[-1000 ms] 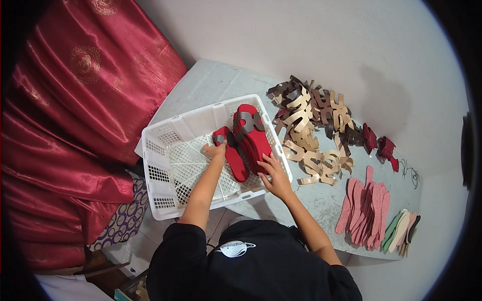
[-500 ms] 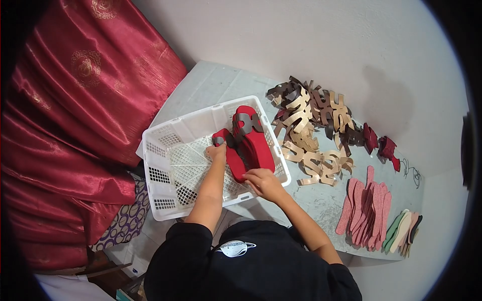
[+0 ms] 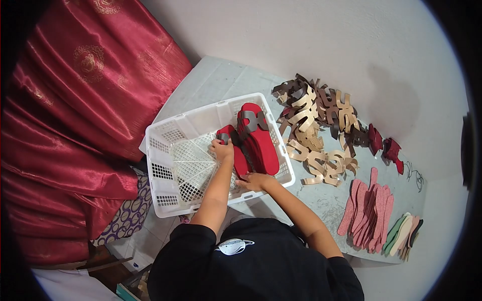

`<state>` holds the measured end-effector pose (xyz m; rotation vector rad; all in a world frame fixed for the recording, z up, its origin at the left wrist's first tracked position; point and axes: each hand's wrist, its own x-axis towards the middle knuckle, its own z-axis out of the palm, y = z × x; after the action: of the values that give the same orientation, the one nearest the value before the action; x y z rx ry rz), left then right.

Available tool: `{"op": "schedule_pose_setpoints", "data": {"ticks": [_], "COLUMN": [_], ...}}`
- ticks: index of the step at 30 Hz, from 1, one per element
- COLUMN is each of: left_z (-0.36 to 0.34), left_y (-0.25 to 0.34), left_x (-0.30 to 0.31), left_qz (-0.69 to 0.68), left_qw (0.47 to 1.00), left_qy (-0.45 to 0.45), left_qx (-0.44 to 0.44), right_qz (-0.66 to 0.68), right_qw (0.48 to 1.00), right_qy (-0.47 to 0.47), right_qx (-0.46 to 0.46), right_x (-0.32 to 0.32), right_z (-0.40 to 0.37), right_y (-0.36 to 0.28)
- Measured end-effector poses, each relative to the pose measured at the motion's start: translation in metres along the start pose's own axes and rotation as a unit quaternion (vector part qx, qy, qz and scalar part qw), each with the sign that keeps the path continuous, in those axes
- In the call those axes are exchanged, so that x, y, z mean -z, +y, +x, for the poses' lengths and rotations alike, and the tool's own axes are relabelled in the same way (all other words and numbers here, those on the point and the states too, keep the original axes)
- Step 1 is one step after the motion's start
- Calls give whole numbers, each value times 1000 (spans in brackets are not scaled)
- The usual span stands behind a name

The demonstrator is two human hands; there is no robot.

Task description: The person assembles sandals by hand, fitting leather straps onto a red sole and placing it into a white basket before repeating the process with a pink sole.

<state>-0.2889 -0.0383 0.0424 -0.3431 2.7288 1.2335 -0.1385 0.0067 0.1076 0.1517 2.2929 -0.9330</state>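
Inside a white plastic basket (image 3: 173, 204), red sandals with dark straps lie toward the right side. My left hand (image 3: 221, 149) is closed on the strap end of the nearer red sandal (image 3: 241, 159). Beside it, against the basket's right wall, is a stack of red sandals (image 3: 262, 143). My right hand (image 3: 253, 181) is at the lower ends of the sandals, its fingertips touching the nearer sandal's heel; whether it grips anything is unclear.
On the grey table (image 3: 221, 75) lie brown and beige strap pieces (image 3: 324, 118), dark red pieces (image 3: 375, 139), pink soles (image 3: 366, 213) and green and cream soles (image 3: 399, 233). A red curtain (image 3: 80, 125) hangs at the left.
The nearer sandal has shifted slightly with my left hand, and my right hand has moved a little left along the heel end. The whole view has shifted slightly.
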Motion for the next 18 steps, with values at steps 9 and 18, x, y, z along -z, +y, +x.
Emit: {"op": "schedule_pose_setpoints", "data": {"ticks": [9,18], "left_z": [-1,8], "left_y": [-10,-22], "left_x": [-14,-20], "left_qz": [-60,-58], "left_qw": [996,995], "left_qy": [41,36], "left_qx": [-47,-74], "right_qz": [5,3], "right_qw": [1000,1000], "right_qy": [-6,-9], "right_qx": [2,3], "right_x": [-7,-6], "right_z": [7,7], "right_y": [8,7]}}
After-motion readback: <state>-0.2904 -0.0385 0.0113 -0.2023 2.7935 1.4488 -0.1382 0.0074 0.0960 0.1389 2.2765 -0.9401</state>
